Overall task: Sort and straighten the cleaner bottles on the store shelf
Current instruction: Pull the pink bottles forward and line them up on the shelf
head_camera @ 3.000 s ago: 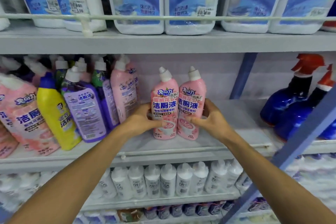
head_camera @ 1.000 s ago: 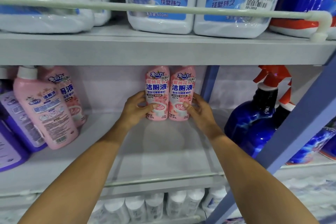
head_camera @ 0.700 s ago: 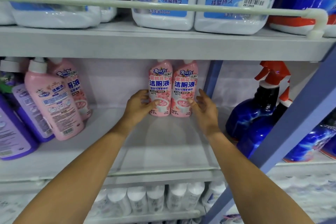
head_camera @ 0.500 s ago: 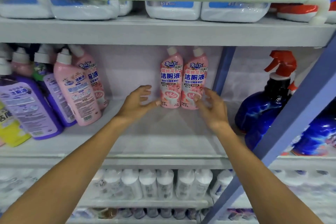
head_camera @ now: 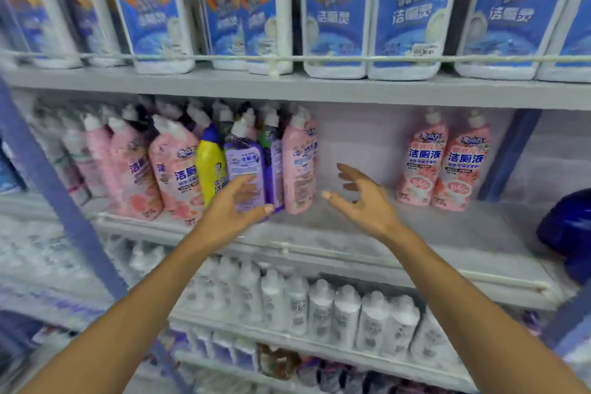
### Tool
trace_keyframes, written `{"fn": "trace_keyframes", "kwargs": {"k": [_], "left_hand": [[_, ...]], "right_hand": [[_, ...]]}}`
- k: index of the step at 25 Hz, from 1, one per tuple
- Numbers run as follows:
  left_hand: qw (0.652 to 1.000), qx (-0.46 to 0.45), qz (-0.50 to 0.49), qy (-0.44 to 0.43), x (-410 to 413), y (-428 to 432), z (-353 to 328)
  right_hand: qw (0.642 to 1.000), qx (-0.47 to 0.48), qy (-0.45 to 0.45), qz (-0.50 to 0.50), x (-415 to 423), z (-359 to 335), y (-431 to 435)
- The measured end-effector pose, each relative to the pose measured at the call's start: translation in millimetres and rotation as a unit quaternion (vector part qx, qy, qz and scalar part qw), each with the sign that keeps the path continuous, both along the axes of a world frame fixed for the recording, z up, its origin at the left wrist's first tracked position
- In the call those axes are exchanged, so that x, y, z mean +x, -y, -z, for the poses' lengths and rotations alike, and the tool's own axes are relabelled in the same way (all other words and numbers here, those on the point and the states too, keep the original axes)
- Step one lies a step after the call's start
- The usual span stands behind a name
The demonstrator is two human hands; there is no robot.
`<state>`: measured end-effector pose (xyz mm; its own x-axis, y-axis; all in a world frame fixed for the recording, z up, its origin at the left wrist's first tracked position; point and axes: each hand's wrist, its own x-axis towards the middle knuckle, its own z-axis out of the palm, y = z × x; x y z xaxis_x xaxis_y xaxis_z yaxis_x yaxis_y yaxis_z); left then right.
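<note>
Hands are both empty with fingers spread. The left hand (head_camera: 235, 213) is in front of the purple bottle (head_camera: 244, 169) in the crowded group. The right hand (head_camera: 363, 201) is over the bare shelf (head_camera: 415, 233). Two pink bottles (head_camera: 443, 163) stand upright together, well apart to the right.

A shop: railed shelves (head_camera: 287, 89) packed with rows of cleaner bottles (head_camera: 335, 16)
</note>
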<state>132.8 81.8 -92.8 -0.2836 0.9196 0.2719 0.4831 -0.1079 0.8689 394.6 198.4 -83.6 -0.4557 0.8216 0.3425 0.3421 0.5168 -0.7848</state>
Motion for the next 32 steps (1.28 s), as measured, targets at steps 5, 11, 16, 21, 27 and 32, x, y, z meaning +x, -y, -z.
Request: {"fn": "trace_keyframes", "kwargs": {"k": [5, 11, 16, 21, 27, 32], "left_hand": [[0.997, 0.026, -0.071, -0.006, -94.4, 65.1, -14.7], [0.987, 0.045, -0.138, -0.066, -147.3, 67.9, -50.4], [0.968, 0.040, -0.232, -0.090, -199.6, 69.5, -75.2], [0.960, 0.046, -0.250, -0.117, -231.7, 42.5, -103.0], [0.932, -0.001, -0.308, -0.194, -264.2, 8.0, -94.8], [0.920, 0.047, -0.325, -0.215, -265.6, 6.0, -94.7]], "right_hand": [[0.998, 0.020, -0.002, -0.052, -98.2, -17.7, 43.2], [0.991, 0.069, 0.005, -0.111, -181.7, -54.2, 47.5], [0.982, 0.118, 0.012, -0.149, -264.8, -92.5, 38.9], [0.982, 0.141, 0.053, -0.111, -314.9, -102.4, 25.7], [0.966, 0.239, 0.083, -0.043, -332.6, -84.6, 14.0], [0.973, 0.224, 0.040, -0.030, -323.0, -84.9, 31.4]]}}
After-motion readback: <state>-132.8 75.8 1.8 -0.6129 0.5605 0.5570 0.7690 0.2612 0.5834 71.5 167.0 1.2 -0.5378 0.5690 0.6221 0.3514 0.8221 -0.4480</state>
